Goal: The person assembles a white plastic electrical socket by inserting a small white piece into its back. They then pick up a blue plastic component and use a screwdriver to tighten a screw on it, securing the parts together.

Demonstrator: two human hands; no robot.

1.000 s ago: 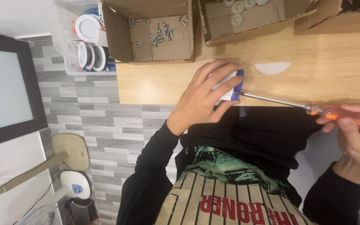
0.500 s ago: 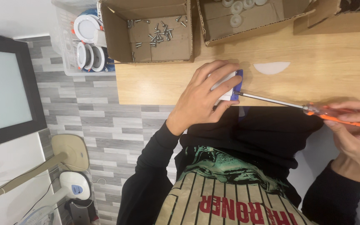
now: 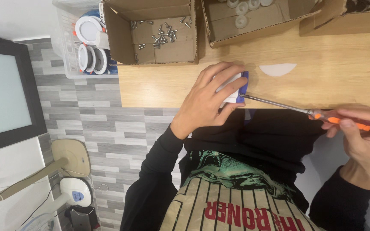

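Note:
My left hand (image 3: pixel 208 100) clamps a small white and blue part (image 3: pixel 241 85) against the near edge of the wooden table (image 3: pixel 159 87). A long screwdriver (image 3: pixel 275 104) has its metal tip at the blue side of the part. Its orange handle (image 3: pixel 343 121) lies in the fingers of my right hand (image 3: pixel 365 145), which hangs off the table's edge at the right, above my dark lap.
An open cardboard box (image 3: pixel 150 49) holding several loose screws (image 3: pixel 159 30) stands behind my left hand. A second box (image 3: pixel 236 32) holds white round caps. A white half-round piece (image 3: pixel 277 69) lies on the table. A clear bin of round white fittings (image 3: pixel 86 47) stands at the far left, with a fan (image 3: pixel 71 188) on the floor.
My right hand has shifted slightly on the screwdriver handle, and the shaft's angle changed a little. My left hand and the part have stayed in place.

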